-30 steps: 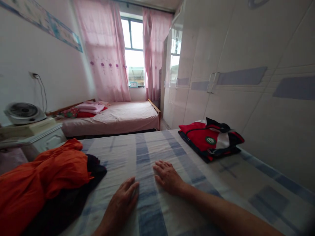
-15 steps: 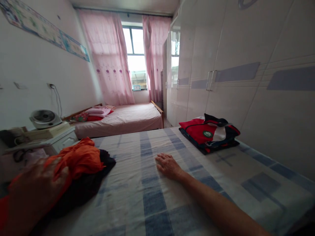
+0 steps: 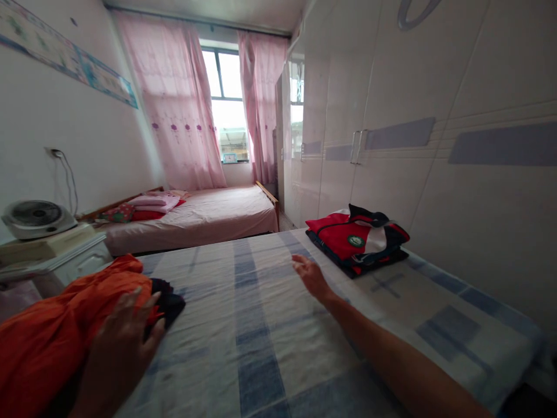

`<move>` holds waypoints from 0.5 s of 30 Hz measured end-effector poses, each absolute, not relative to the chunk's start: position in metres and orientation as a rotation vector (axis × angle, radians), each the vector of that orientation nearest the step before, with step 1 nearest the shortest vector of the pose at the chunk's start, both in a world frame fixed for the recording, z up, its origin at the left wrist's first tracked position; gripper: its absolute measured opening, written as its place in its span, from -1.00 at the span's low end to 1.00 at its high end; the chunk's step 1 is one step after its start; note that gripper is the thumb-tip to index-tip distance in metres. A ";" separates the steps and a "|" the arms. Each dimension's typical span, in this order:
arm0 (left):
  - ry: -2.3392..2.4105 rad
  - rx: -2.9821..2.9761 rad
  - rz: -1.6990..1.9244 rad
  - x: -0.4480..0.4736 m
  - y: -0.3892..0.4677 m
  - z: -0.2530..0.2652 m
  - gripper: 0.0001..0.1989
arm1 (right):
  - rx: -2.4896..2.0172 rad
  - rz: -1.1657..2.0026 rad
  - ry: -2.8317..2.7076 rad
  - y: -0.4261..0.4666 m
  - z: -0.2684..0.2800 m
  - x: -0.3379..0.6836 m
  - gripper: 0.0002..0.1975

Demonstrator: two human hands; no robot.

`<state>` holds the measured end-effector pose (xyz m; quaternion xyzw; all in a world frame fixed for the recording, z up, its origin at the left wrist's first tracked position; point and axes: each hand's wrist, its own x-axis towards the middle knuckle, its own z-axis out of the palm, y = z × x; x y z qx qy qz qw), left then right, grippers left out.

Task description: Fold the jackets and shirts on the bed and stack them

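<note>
My left hand (image 3: 126, 334) is at the lower left, fingers stretched out, over the edge of a crumpled orange garment (image 3: 56, 325). Dark cloth (image 3: 167, 302) shows from beneath the orange. My right hand (image 3: 310, 276) hovers or rests lightly over the checked bedsheet (image 3: 209, 348), holding nothing, with its fingers apart. Just beyond it to the right lies a folded stack of clothes, topped by a red, white and dark jacket (image 3: 335, 235) with a round green badge.
A tall white wardrobe (image 3: 391, 191) stands along the right side. Beyond this bed is a second bed (image 3: 209, 212) with folded pink bedding (image 3: 154, 201). A small fan (image 3: 37, 217) sits on a white cabinet (image 3: 82, 258) at the left. Pink curtains (image 3: 174, 104) frame the window.
My left hand has moved right across the orange garment, which now spreads lower at the left. My right hand has moved off the sheet's middle toward the folded stack. The view has shifted slightly right.
</note>
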<state>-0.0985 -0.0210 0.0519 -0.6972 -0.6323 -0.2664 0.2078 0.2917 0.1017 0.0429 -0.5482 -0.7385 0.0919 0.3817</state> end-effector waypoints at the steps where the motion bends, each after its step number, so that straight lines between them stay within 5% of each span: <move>1: -1.723 -1.953 -0.731 -0.079 -0.013 0.050 -0.53 | -1.462 0.195 -1.802 0.112 0.053 0.310 -0.60; 8: -1.470 -2.122 -0.753 -0.019 0.024 -0.008 -0.63 | -1.848 -0.339 -1.407 0.166 0.127 0.462 -0.58; 15: -1.369 -2.133 -0.780 -0.036 0.032 -0.037 -0.68 | -2.091 -0.581 -1.655 0.197 0.123 0.519 -0.65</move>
